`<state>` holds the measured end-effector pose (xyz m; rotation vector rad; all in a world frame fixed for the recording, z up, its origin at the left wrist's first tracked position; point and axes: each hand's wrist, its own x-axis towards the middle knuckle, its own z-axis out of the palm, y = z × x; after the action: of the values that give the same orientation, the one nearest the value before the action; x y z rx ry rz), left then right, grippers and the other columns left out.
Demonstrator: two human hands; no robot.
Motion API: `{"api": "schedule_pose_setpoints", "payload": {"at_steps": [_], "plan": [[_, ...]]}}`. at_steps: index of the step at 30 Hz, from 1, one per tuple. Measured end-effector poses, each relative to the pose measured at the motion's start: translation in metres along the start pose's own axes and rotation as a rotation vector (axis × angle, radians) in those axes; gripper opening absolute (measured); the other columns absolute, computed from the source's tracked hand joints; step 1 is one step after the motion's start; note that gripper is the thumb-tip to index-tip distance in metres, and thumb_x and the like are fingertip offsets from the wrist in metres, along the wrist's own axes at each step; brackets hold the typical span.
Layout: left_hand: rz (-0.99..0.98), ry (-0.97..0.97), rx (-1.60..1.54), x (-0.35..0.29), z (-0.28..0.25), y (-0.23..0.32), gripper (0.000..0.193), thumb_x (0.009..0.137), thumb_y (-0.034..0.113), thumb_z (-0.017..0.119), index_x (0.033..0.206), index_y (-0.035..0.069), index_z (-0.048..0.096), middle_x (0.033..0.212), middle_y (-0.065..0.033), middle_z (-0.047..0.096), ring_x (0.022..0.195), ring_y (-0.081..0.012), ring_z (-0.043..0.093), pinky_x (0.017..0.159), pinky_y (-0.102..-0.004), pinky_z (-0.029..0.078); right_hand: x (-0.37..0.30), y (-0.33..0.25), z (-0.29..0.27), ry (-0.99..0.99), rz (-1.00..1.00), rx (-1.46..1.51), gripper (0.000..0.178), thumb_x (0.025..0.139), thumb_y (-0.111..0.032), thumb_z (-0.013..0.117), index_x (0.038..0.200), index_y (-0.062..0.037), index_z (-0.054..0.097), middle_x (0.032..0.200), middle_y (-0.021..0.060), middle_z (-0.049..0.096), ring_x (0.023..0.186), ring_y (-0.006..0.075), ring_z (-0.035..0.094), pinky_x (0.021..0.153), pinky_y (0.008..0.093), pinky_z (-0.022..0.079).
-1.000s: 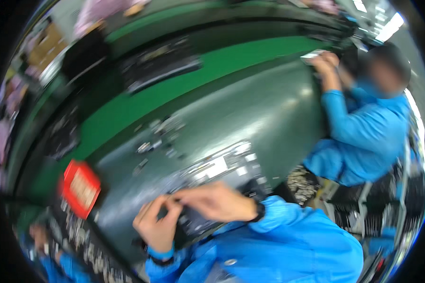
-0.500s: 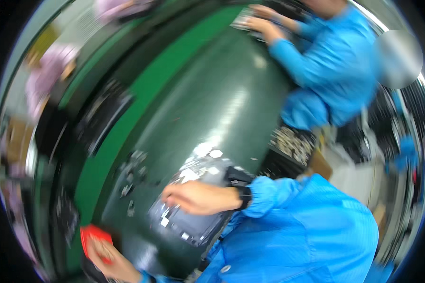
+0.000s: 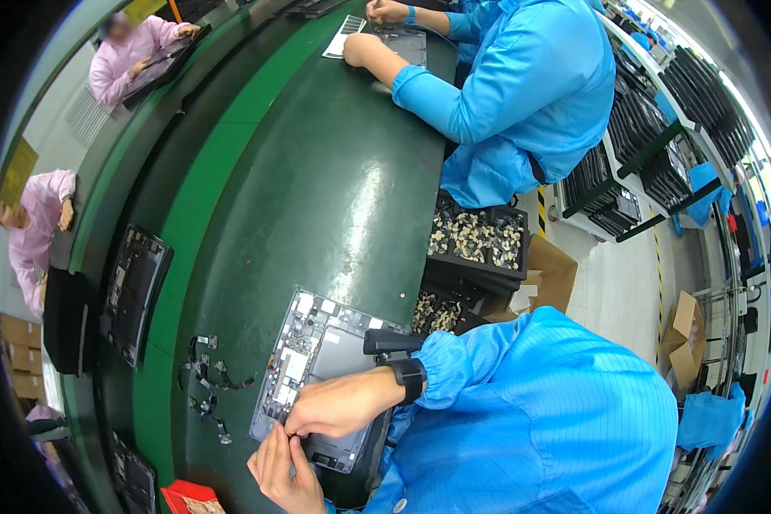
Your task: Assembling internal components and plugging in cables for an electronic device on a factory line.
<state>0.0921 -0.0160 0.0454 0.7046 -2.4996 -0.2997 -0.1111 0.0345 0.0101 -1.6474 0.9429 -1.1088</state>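
Observation:
An opened tablet-like device [image 3: 345,341] lies on the green bench before me, its circuit board and pale square pads showing. My right hand [image 3: 338,406], with a black band at the wrist, rests over its lower left part, fingers pinched downward. From below, my left hand [image 3: 284,474] meets it at the device's near corner, thumb and fingers closed together. Both sets of fingertips nearly touch; a small dark bit shows between them, too little to name. Left of the device lie several loose flat ribbon cables [image 3: 207,384] with small connectors.
A red box [image 3: 180,493] stands at the lower left. Another opened device [image 3: 134,295] lies beyond the bright green strip. Black trays of small parts [image 3: 480,240] stand right of the bench, beside a cardboard box [image 3: 550,272]. A co-worker in blue [image 3: 522,77] works farther along.
My left hand has come from the red box to the device's near corner. My right hand has moved lower over the device, and both hands' fingertips now meet. The view has turned.

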Motion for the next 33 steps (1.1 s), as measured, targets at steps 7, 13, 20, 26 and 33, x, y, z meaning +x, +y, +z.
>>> {"api": "schedule_pose_setpoints", "payload": {"at_steps": [7,13,20,26,33], "plan": [[0.056,0.025,-0.052,0.001,-0.007,0.003,0.019,0.086,0.001,0.079,0.104,-0.005,0.078,0.099,-0.016,0.079,0.093,-0.0302,0.076,0.083,-0.0373,0.055,-0.004,-0.002,0.006,0.002,0.013,-0.149,0.012,0.096,-0.009,0.058,0.097,0.0022,0.062,0.082,0.0234,0.063,0.081,0.0423,0.058,0.075,0.0465,0.047],[-0.053,0.002,0.038,-0.026,-0.013,-0.017,0.022,0.085,-0.003,0.072,0.106,-0.002,0.074,0.103,-0.0153,0.077,0.084,-0.0267,0.072,0.08,-0.0392,0.053,0.012,0.0,0.017,-0.111,-0.042,-0.143,0.011,0.09,-0.006,0.06,0.097,0.0016,0.062,0.079,0.0239,0.065,0.072,0.0424,0.063,0.067,0.0492,0.05],[-0.413,0.467,0.297,-0.023,-0.064,-0.051,0.018,0.079,-0.003,0.076,0.095,0.003,0.079,0.093,-0.0116,0.078,0.082,-0.0255,0.073,0.082,-0.0361,0.054,0.004,-0.034,-0.007,-0.075,0.269,-0.206,0.044,0.09,0.003,0.058,0.133,0.0002,0.063,0.093,0.0218,0.073,0.074,0.0324,0.072,0.067,0.0426,0.057],[-0.723,0.516,0.677,-0.074,-0.1,-0.111,0.025,0.092,0.008,0.07,0.114,-0.003,0.075,0.108,-0.0208,0.076,0.105,-0.0374,0.072,0.095,-0.0416,0.055,0.011,-0.035,-0.016,0.044,0.438,-0.198,0.03,0.099,0.004,0.059,0.127,0.0042,0.069,0.113,0.0187,0.077,0.093,0.0243,0.074,0.086,0.0319,0.056],[-0.792,0.258,-0.315,-0.02,-0.064,-0.001,0.019,0.093,0.015,0.078,0.097,-0.003,0.079,0.092,-0.0155,0.08,0.084,-0.0187,0.076,0.081,-0.0326,0.056,0.021,-0.029,0.007,0.16,-0.003,-0.43,0.041,0.09,0.011,0.062,0.129,-0.0006,0.07,0.126,0.0202,0.07,0.115,0.0348,0.069,0.098,0.0382,0.055]]}}
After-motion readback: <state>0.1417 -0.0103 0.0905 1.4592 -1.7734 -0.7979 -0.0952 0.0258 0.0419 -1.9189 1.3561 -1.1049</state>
